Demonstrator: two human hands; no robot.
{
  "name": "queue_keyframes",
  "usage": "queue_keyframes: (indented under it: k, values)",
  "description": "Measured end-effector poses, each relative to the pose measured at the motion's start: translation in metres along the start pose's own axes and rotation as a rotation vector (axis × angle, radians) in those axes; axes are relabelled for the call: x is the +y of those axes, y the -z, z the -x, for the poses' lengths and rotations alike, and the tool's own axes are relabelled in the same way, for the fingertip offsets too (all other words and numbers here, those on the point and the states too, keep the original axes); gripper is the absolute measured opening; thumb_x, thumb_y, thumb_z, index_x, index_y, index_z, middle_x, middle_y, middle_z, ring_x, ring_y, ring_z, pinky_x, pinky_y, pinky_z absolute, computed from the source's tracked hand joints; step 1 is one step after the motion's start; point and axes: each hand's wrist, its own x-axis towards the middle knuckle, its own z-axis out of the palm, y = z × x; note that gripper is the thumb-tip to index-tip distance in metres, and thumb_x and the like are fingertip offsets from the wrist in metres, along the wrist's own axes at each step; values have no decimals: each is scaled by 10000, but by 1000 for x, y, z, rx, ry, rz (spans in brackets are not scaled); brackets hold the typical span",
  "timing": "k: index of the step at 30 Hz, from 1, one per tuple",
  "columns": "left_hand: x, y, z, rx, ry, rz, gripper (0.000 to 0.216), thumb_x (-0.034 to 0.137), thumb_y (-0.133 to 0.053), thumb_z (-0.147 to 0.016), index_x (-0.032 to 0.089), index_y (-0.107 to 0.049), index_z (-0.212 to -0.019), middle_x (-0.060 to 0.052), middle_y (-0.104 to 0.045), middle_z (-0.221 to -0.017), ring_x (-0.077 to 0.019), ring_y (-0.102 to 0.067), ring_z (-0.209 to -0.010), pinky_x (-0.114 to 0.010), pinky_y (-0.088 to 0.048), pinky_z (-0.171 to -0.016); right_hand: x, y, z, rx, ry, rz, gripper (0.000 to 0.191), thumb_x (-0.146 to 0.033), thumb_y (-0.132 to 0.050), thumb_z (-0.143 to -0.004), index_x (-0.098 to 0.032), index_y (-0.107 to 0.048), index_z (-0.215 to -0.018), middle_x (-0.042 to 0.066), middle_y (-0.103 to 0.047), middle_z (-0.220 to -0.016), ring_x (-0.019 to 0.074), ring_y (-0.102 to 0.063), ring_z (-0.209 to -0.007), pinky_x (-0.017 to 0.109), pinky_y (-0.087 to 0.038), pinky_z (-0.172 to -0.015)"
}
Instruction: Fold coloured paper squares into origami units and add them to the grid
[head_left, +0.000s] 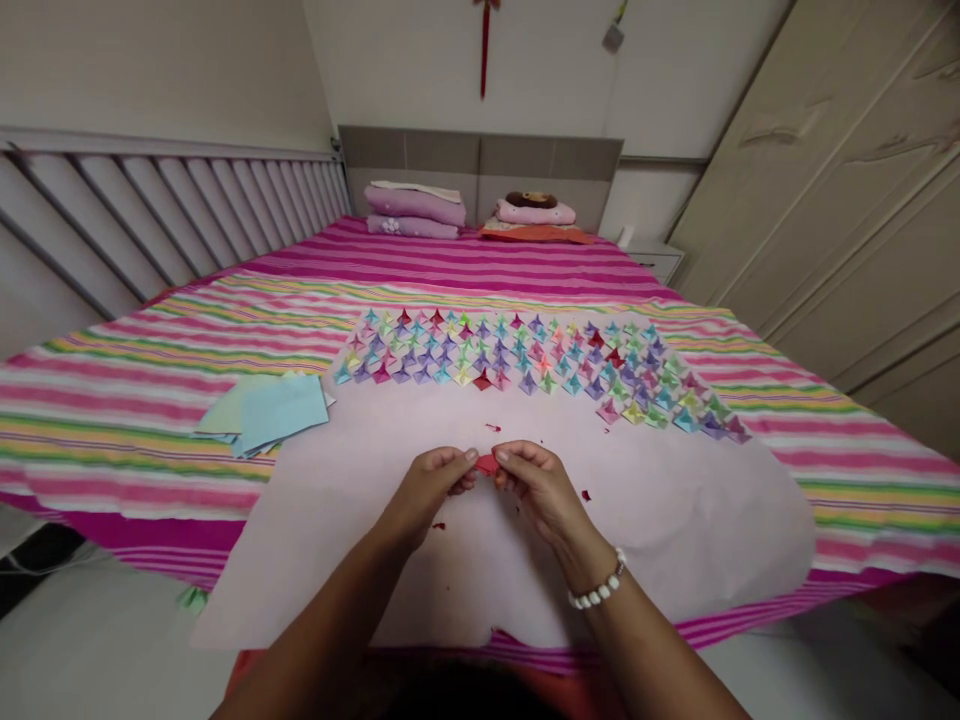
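Note:
A small red piece of folded paper (487, 464) is pinched between my two hands, above a large pale sheet (337, 560). My left hand (433, 487) grips its left end between thumb and fingers. On the other end, my right hand (541, 490) closes in a similar pinch; a white beaded bracelet (598, 592) circles that wrist. The fingers cover much of the red paper, so its full shape is hidden. Beyond the hands, many small folded paper pieces (465, 350) in several colours stand in rows along the sheet's far part.
Left of the sheet lies a stack of blue and pale green paper (285, 412). Red scraps (586, 495) are scattered around my hands. The sheet rests on a striped bed (750, 350) with folded bedding (415, 208) at its head. A white railing (187, 210) runs along the left.

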Motion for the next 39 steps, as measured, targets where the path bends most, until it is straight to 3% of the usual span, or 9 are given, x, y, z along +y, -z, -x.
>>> queue_keyframes:
  k: [3,6,9,12,18,22,26,29,39]
  values:
    - [-3,3,-6,102,-133,-130,311,474,-604,-801,166,-650,-804,-59,-669,-824,-182,-611,-764,-319,-478,-694,1,3,-9,41,-44,-30,182,-284,-821,-599,-158,-719,-683,-12,-637,-531,97,-541,-485,234,-414,-513]
    - [-4,6,-10,219,-482,-327,124,316,-642,-788,195,-664,-806,-66,-649,-971,-209,-604,-938,-351,-485,-804,3,6,-17,92,-67,-43,198,-286,-817,-586,-150,-700,-669,-7,-633,-524,96,-533,-460,229,-397,-469]
    - [-6,9,-15,147,-666,-488,67,209,-635,-798,213,-701,-789,-49,-627,-926,-191,-599,-935,-353,-469,-867,4,6,-23,95,-87,-40,212,-301,-813,-583,-148,-686,-654,-1,-623,-502,101,-521,-439,230,-383,-436]
    - [-8,9,-23,87,-658,-567,120,200,-620,-822,223,-728,-870,-46,-614,-901,-182,-597,-890,-340,-480,-834,6,6,-29,85,-94,-27,222,-310,-818,-573,-146,-688,-648,7,-615,-490,103,-511,-431,228,-374,-418]
    - [-12,13,-47,85,-624,-613,156,255,-591,-843,238,-737,-897,-38,-605,-874,-184,-586,-858,-328,-491,-788,11,10,-47,98,-12,75,248,-379,-784,-623,-151,-691,-646,33,-646,-547,130,-548,-486,269,-453,-499]
    - [-15,17,-65,118,-582,-571,152,240,-588,-825,217,-732,-872,-33,-608,-864,-152,-572,-757,-268,-472,-665,15,13,-60,158,128,193,220,-349,-774,-634,-192,-726,-780,-4,-646,-603,137,-545,-562,266,-446,-568]
    - [-21,21,-80,129,-567,-536,134,222,-595,-801,208,-725,-829,-30,-639,-854,-148,-573,-742,-285,-474,-723,18,11,-69,116,321,375,179,-304,-777,-624,-239,-748,-789,21,-669,-839,140,-545,-642,280,-443,-615]
    - [-24,21,-87,126,-555,-525,133,225,-591,-795,208,-723,-802,-30,-658,-833,-156,-583,-757,-291,-472,-743,21,9,-76,69,440,520,92,-311,-732,-683,-240,-742,-741,38,-658,-843,164,-578,-712,297,-451,-654]
    - [-37,25,-100,169,-418,-438,138,273,-579,-788,190,-687,-772,-37,-689,-806,-173,-636,-760,-289,-495,-712,43,16,-96,126,346,535,113,-318,-658,-712,-209,-658,-683,8,-653,-666,165,-566,-625,293,-447,-619]
